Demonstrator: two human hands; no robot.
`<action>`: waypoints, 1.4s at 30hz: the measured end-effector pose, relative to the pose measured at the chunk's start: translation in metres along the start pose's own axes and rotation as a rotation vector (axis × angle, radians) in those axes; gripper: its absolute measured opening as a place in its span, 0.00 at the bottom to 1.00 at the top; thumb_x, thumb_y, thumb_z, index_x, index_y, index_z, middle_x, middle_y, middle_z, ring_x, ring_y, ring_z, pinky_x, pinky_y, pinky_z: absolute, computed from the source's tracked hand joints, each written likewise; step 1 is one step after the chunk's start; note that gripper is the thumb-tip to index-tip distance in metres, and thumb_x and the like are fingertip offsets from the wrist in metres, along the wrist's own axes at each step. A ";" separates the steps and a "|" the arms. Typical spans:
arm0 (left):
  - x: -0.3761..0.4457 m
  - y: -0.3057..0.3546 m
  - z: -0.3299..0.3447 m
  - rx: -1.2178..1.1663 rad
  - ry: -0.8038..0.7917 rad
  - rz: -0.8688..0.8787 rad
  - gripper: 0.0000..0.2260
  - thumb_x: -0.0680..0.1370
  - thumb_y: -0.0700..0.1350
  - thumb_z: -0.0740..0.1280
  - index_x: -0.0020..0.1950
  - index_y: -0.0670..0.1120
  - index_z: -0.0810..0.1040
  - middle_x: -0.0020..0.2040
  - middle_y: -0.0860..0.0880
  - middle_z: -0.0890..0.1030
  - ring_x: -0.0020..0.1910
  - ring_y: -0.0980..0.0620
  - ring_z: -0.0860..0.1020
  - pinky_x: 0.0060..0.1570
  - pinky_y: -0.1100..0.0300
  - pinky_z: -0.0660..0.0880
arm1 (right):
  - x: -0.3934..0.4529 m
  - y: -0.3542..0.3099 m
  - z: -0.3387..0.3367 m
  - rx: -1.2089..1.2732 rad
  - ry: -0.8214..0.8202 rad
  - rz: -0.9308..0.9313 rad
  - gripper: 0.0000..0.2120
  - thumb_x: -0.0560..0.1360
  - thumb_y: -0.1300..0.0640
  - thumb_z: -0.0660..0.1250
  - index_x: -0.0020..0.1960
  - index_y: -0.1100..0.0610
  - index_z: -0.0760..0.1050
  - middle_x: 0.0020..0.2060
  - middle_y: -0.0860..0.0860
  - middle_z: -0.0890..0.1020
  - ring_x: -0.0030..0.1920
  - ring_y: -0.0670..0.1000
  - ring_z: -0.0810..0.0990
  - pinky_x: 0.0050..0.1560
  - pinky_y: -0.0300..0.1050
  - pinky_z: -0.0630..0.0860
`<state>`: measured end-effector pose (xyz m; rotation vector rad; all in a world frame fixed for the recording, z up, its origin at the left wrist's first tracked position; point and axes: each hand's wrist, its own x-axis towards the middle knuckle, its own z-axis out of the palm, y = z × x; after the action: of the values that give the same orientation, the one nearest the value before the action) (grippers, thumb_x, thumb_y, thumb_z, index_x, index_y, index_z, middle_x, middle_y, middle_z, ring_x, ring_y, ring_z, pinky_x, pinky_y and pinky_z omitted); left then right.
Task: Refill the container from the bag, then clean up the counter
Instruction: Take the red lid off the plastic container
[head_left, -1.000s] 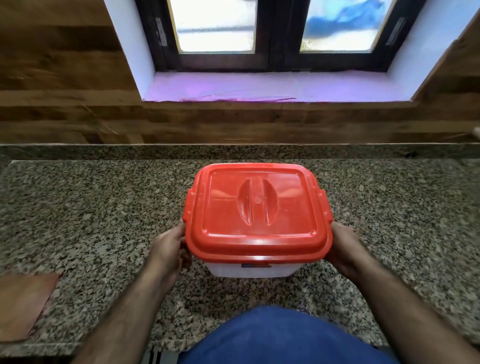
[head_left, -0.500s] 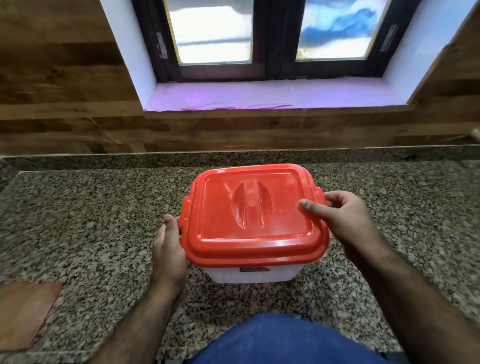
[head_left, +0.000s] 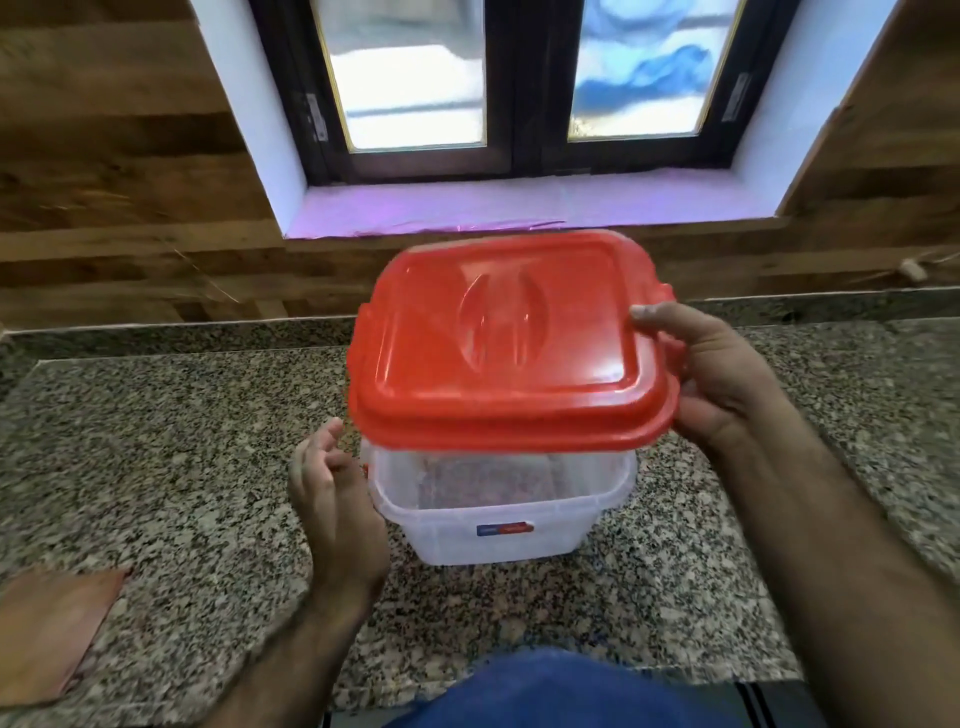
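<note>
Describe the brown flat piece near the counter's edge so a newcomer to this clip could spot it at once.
Start at the speckled granite counter below the window. From the clear tub at its middle, go toward the near left corner. There lies a flat reddish-brown sheet, partly cut off by the picture's edge. It is the only plain, matte brown thing on the speckled stone; what it is made of is unclear.

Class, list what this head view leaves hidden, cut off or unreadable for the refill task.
1. Container contents: the lifted red lid covers most of the opening; the cloudy wall blurs what is inside.
2. Label on the container: too small to read.
3. Bag: not in the head view.
4. Right hand fingers: hidden under the lid's edge.
5. Brown sheet: cut off by the left edge.
</note>
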<state>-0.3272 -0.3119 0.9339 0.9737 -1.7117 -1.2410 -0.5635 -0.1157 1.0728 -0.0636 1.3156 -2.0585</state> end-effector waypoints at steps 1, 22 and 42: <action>-0.004 0.002 0.002 0.109 -0.003 0.169 0.42 0.82 0.75 0.44 0.77 0.45 0.74 0.75 0.47 0.70 0.74 0.48 0.70 0.71 0.49 0.70 | 0.001 -0.006 -0.006 0.035 0.015 -0.038 0.04 0.79 0.67 0.67 0.52 0.63 0.80 0.40 0.57 0.87 0.37 0.55 0.88 0.43 0.55 0.88; -0.007 0.044 0.101 1.009 -0.929 0.703 0.39 0.80 0.77 0.50 0.34 0.42 0.69 0.27 0.45 0.71 0.27 0.48 0.72 0.30 0.50 0.69 | 0.041 0.030 -0.179 -1.168 0.234 -0.711 0.19 0.75 0.63 0.78 0.65 0.54 0.82 0.53 0.52 0.87 0.45 0.47 0.87 0.40 0.33 0.84; -0.008 0.044 0.103 0.930 -0.847 0.801 0.41 0.81 0.78 0.47 0.34 0.46 0.77 0.29 0.52 0.76 0.32 0.51 0.76 0.33 0.52 0.73 | 0.065 0.121 -0.288 -1.734 -0.293 -0.362 0.32 0.70 0.23 0.67 0.58 0.47 0.85 0.54 0.41 0.86 0.54 0.43 0.81 0.57 0.41 0.80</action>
<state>-0.4233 -0.2580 0.9535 0.0459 -3.0390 -0.2372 -0.6615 0.0430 0.8136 -1.3161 2.5093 -0.4710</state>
